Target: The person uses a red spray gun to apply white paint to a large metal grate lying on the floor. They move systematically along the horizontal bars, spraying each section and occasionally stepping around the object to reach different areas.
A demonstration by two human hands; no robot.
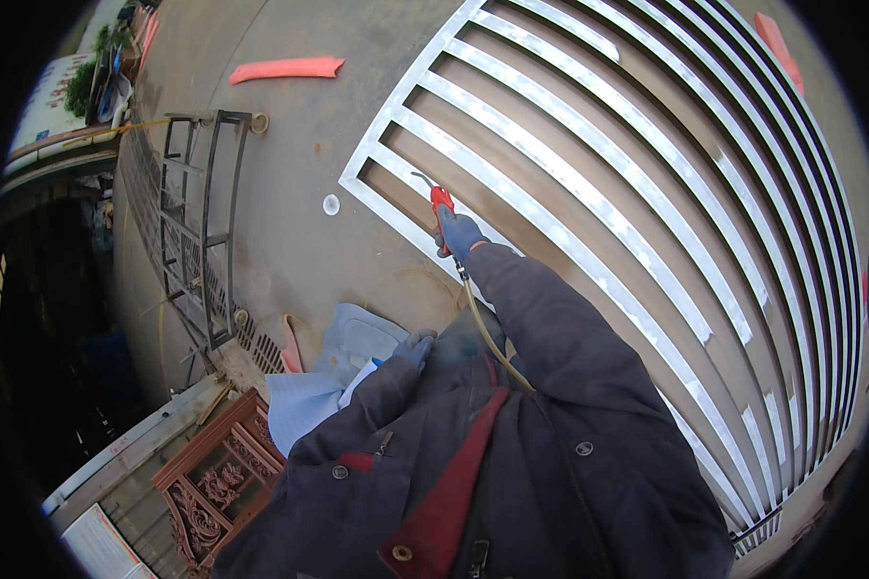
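My right hand [457,234], in a blue-grey glove, is closed around a red air blow gun [441,199]. Its thin bent nozzle points up and left, over the end of a large frame of pale metal bars [521,135]. From the gun's lower end a yellowish hose [483,328] runs back past my sleeve. My gloved left hand [413,349] is low in front of me, its fingers curled at the edge of a light blue sheet [304,405]. The sheet hangs bent beside my left forearm; the grip is partly hidden.
A dark metal rack [206,232] stands on the left. Below it lies a reddish-brown ornamental panel [217,482]. A pink foam strip [287,68] and a round white disc [331,205] lie on the concrete floor. The barred frame spreads across the right side.
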